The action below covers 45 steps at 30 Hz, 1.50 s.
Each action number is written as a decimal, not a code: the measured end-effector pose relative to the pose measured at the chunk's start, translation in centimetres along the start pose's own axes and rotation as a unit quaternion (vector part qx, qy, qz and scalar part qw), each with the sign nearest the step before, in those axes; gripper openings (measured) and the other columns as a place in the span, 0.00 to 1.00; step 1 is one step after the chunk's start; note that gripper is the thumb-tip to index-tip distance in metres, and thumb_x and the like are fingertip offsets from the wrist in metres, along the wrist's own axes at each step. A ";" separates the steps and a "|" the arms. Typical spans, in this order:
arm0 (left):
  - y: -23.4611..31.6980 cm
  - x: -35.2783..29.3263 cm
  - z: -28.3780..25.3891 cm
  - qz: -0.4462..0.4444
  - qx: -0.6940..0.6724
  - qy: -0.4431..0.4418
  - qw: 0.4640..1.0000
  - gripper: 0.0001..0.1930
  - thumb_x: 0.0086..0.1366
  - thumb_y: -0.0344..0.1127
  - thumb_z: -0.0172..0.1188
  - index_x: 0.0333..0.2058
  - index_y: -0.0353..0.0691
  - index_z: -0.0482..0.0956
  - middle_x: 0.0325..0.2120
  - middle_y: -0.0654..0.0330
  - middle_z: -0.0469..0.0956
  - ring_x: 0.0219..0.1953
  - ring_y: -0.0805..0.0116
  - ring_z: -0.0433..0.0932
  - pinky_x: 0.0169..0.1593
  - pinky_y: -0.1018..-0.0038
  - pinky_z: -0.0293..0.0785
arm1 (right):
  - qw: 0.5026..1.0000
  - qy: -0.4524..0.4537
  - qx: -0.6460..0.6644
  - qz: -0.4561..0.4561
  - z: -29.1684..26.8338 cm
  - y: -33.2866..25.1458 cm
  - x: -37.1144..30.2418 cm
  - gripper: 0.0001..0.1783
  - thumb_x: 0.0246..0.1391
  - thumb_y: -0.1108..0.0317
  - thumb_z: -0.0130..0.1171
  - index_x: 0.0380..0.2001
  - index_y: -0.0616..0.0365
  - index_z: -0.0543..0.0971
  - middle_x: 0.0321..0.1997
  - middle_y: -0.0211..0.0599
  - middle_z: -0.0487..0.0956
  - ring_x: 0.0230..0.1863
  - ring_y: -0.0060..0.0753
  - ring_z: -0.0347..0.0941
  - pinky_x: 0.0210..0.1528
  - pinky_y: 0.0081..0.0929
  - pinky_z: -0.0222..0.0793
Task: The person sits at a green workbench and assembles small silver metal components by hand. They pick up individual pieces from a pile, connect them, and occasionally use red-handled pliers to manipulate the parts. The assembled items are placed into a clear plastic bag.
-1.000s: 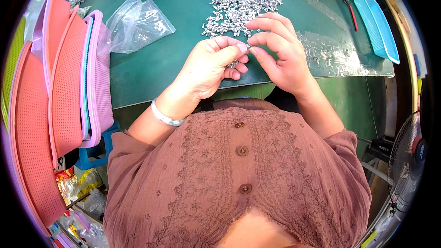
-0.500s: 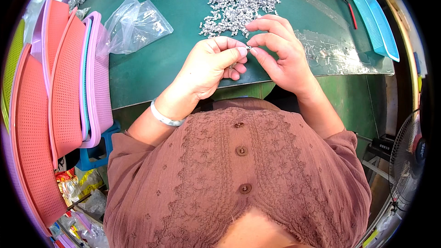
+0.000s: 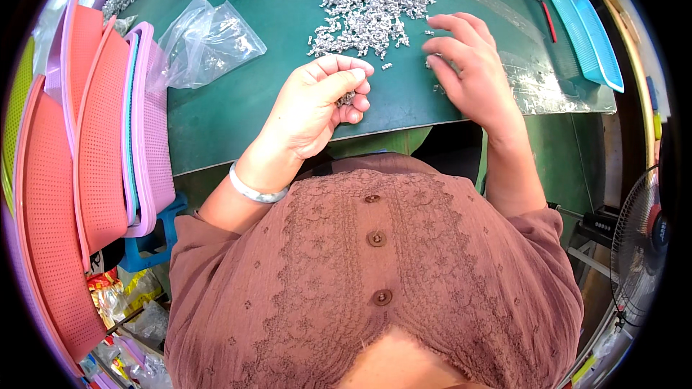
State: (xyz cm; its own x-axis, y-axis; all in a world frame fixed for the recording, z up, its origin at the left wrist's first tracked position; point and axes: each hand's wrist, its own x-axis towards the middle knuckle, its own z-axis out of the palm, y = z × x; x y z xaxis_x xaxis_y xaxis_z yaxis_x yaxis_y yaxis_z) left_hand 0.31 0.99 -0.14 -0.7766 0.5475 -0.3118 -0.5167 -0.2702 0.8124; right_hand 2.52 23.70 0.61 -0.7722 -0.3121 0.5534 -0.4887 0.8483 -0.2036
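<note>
Right hand (image 3: 470, 70) over green table (image 3: 238, 115), fan (image 3: 636, 256) rightward

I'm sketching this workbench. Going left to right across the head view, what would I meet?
Stacked coral and lilac perforated plastic baskets, crumpled clear plastic bag, heap of small silvery metal-looking pieces, the right hand, red-handled tool, light-blue perforated plastic tray, round dark-grilled fan.

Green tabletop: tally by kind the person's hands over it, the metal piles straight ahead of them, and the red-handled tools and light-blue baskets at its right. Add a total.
Hands: 2 (left hand, right hand)
Pile of small metal pieces: 1 (single pieces too many to count)
Red-handled tool: 1
Light-blue basket: 1
Total: 5
</note>
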 end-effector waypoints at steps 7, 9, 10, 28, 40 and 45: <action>0.1 -0.1 -0.2 -0.007 -0.004 0.010 1.000 0.07 0.60 0.30 0.53 0.36 0.34 0.74 0.25 0.63 0.72 0.24 0.76 0.70 0.25 0.83 0.66 | 0.999 -0.002 0.047 -0.009 3.1 -1.7 0.8 0.06 0.38 0.71 0.61 0.25 0.56 0.78 0.42 0.34 0.74 0.50 0.44 0.63 0.51 0.38 0.59; 0.1 -0.1 -0.3 -0.008 -0.002 0.009 1.000 0.07 0.61 0.30 0.53 0.36 0.34 0.74 0.25 0.63 0.72 0.24 0.76 0.70 0.26 0.83 0.66 | 0.999 -0.003 0.051 -0.002 3.2 -1.9 0.7 0.05 0.39 0.71 0.61 0.24 0.57 0.78 0.42 0.34 0.74 0.50 0.44 0.63 0.51 0.38 0.59; 0.0 -0.1 -0.3 -0.009 -0.001 0.008 1.000 0.07 0.61 0.31 0.53 0.36 0.34 0.74 0.25 0.63 0.72 0.24 0.76 0.70 0.26 0.83 0.66 | 0.998 0.003 0.065 -0.004 3.2 -2.0 0.7 0.05 0.39 0.72 0.61 0.24 0.57 0.78 0.42 0.34 0.74 0.49 0.44 0.63 0.50 0.37 0.59; 0.1 0.1 0.6 -0.020 -0.010 -0.021 1.000 0.06 0.62 0.34 0.52 0.31 0.37 0.73 0.22 0.62 0.73 0.22 0.75 0.71 0.22 0.82 0.66 | 0.979 0.087 0.173 -0.058 1.9 -4.0 1.2 0.07 0.38 0.77 0.60 0.25 0.59 0.74 0.40 0.36 0.74 0.45 0.46 0.65 0.48 0.36 0.62; 0.2 0.1 0.6 -0.041 -0.045 -0.040 0.997 0.09 0.63 0.34 0.49 0.30 0.35 0.73 0.22 0.61 0.72 0.20 0.73 0.69 0.22 0.82 0.64 | 0.975 0.074 0.203 -0.049 1.9 -3.7 1.2 0.07 0.39 0.78 0.59 0.26 0.59 0.74 0.39 0.36 0.75 0.44 0.43 0.67 0.47 0.34 0.63; 0.3 0.1 0.5 -0.043 -0.042 -0.039 0.997 0.10 0.63 0.35 0.48 0.31 0.34 0.73 0.22 0.60 0.72 0.20 0.73 0.69 0.21 0.82 0.64 | 0.974 0.077 0.206 -0.047 2.0 -3.8 1.1 0.06 0.40 0.77 0.59 0.26 0.59 0.74 0.39 0.37 0.75 0.43 0.43 0.67 0.46 0.33 0.64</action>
State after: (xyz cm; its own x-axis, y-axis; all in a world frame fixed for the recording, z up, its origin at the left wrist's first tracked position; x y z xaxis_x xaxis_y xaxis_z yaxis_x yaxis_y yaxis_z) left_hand 0.28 1.37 0.36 -0.7000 0.6299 -0.3366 -0.6104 -0.2829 0.7399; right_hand 2.64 19.28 0.36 -0.6616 -0.2847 0.6937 -0.7001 0.5659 -0.4355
